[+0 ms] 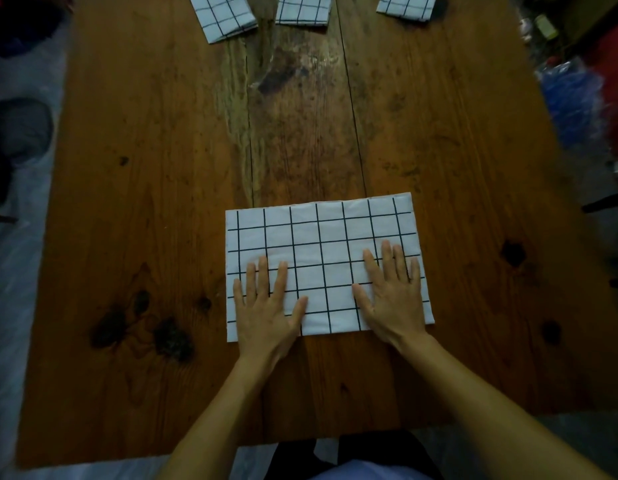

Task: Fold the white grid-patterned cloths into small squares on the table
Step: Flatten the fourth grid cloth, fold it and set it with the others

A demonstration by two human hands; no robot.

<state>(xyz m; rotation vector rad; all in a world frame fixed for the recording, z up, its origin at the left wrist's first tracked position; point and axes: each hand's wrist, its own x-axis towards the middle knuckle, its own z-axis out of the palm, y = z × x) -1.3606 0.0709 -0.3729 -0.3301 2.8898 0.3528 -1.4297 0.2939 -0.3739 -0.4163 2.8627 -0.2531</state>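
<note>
Head view: one white grid-patterned cloth (pixel 326 261) lay flat near the front edge of the wooden table (pixel 456 161), directly ahead of the person, long axis running left to right. Both hands rested on its near half, fingers straight and spread, grasping nothing: left hand (pixel 266 306) near the left short edge, right hand (pixel 392 292) near the right short edge, each about equally close to its own end. The cloth looked already doubled, though layers were hard to tell in the dim light.

The next fold probably turns on that long axis: one short edge carried across to the other. Bare table lay open to left, right and beyond. Three folded cloths (pixel 302 10) sat well apart at the far edge, partly cut off by the frame.
</note>
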